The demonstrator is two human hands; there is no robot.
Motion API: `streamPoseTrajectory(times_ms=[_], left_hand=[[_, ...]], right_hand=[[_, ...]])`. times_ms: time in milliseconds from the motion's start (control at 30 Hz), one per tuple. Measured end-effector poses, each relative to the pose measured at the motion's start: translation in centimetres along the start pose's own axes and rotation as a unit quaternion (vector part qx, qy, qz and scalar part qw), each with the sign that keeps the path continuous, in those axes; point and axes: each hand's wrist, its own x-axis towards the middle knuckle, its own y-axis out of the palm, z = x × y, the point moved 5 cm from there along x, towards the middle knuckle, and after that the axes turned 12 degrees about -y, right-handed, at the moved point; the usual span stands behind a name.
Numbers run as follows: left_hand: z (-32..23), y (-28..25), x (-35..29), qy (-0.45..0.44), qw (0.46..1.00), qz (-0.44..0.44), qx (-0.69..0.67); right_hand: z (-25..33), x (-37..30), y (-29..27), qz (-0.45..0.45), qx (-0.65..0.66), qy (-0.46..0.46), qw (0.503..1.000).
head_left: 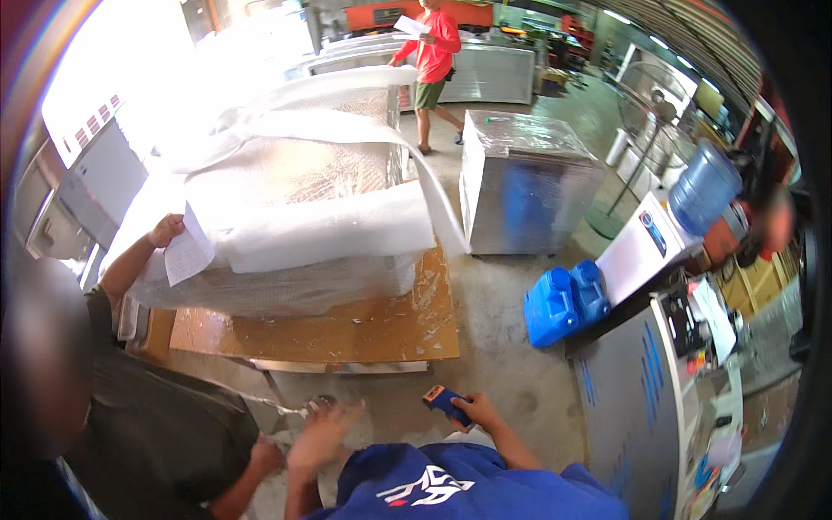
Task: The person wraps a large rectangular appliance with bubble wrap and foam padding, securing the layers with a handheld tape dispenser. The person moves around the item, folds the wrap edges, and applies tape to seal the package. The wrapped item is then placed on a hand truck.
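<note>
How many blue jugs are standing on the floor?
2. The left blue jug stands in front; the right blue jug is beside it, nearer the white water dispenser. More could be hidden behind other things.

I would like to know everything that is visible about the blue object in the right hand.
The blue object is small, oblong and dark blue, with an orange patch near its far end. It looks like plastic, but I cannot be sure. The right hand grips its near end; it points forward and left, above the floor, with nothing else seen touching it.
</note>
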Motion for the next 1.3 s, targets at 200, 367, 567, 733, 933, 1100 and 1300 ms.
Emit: streamPoseTrajectory(times_ms=[200, 367, 567, 733, 933, 1100, 1300], left_hand=[[-10.9, -12.4, 7.1, 0.065, 0.867, -0.486, -0.090], [-14.9, -16.3, 15.7, -0.006, 0.795, -0.605, -0.048], [-13.6, -14.8, 20.5, -0.097, 0.706, -0.700, 0.033], [-15.2, -14.1, 20.1, -0.153, 0.673, -0.723, 0.043], [-15.1, -13.6, 21.1, -0.180, 0.637, -0.748, 0.048], [-15.4, -13.9, 21.9, -0.238, 0.596, -0.765, 0.051], [-15.9, -13.4, 22.0, -0.303, 0.577, -0.758, 0.024]], right_hand=[[-0.3, 3.7, -12.0, -0.074, 0.128, -0.018, 0.989], [-0.3, 10.1, -19.4, -0.131, 0.149, -0.050, 0.979], [0.0, 18.9, -23.3, -0.127, 0.152, -0.049, 0.979], [2.2, 26.4, -26.3, -0.077, 0.029, -0.091, 0.992], [10.2, 35.4, -27.4, 0.002, -0.049, -0.146, 0.988], [19.7, 42.8, -23.7, 0.075, -0.160, -0.315, 0.933], [26.6, 47.2, -15.9, 0.357, -0.243, -0.556, 0.710]])
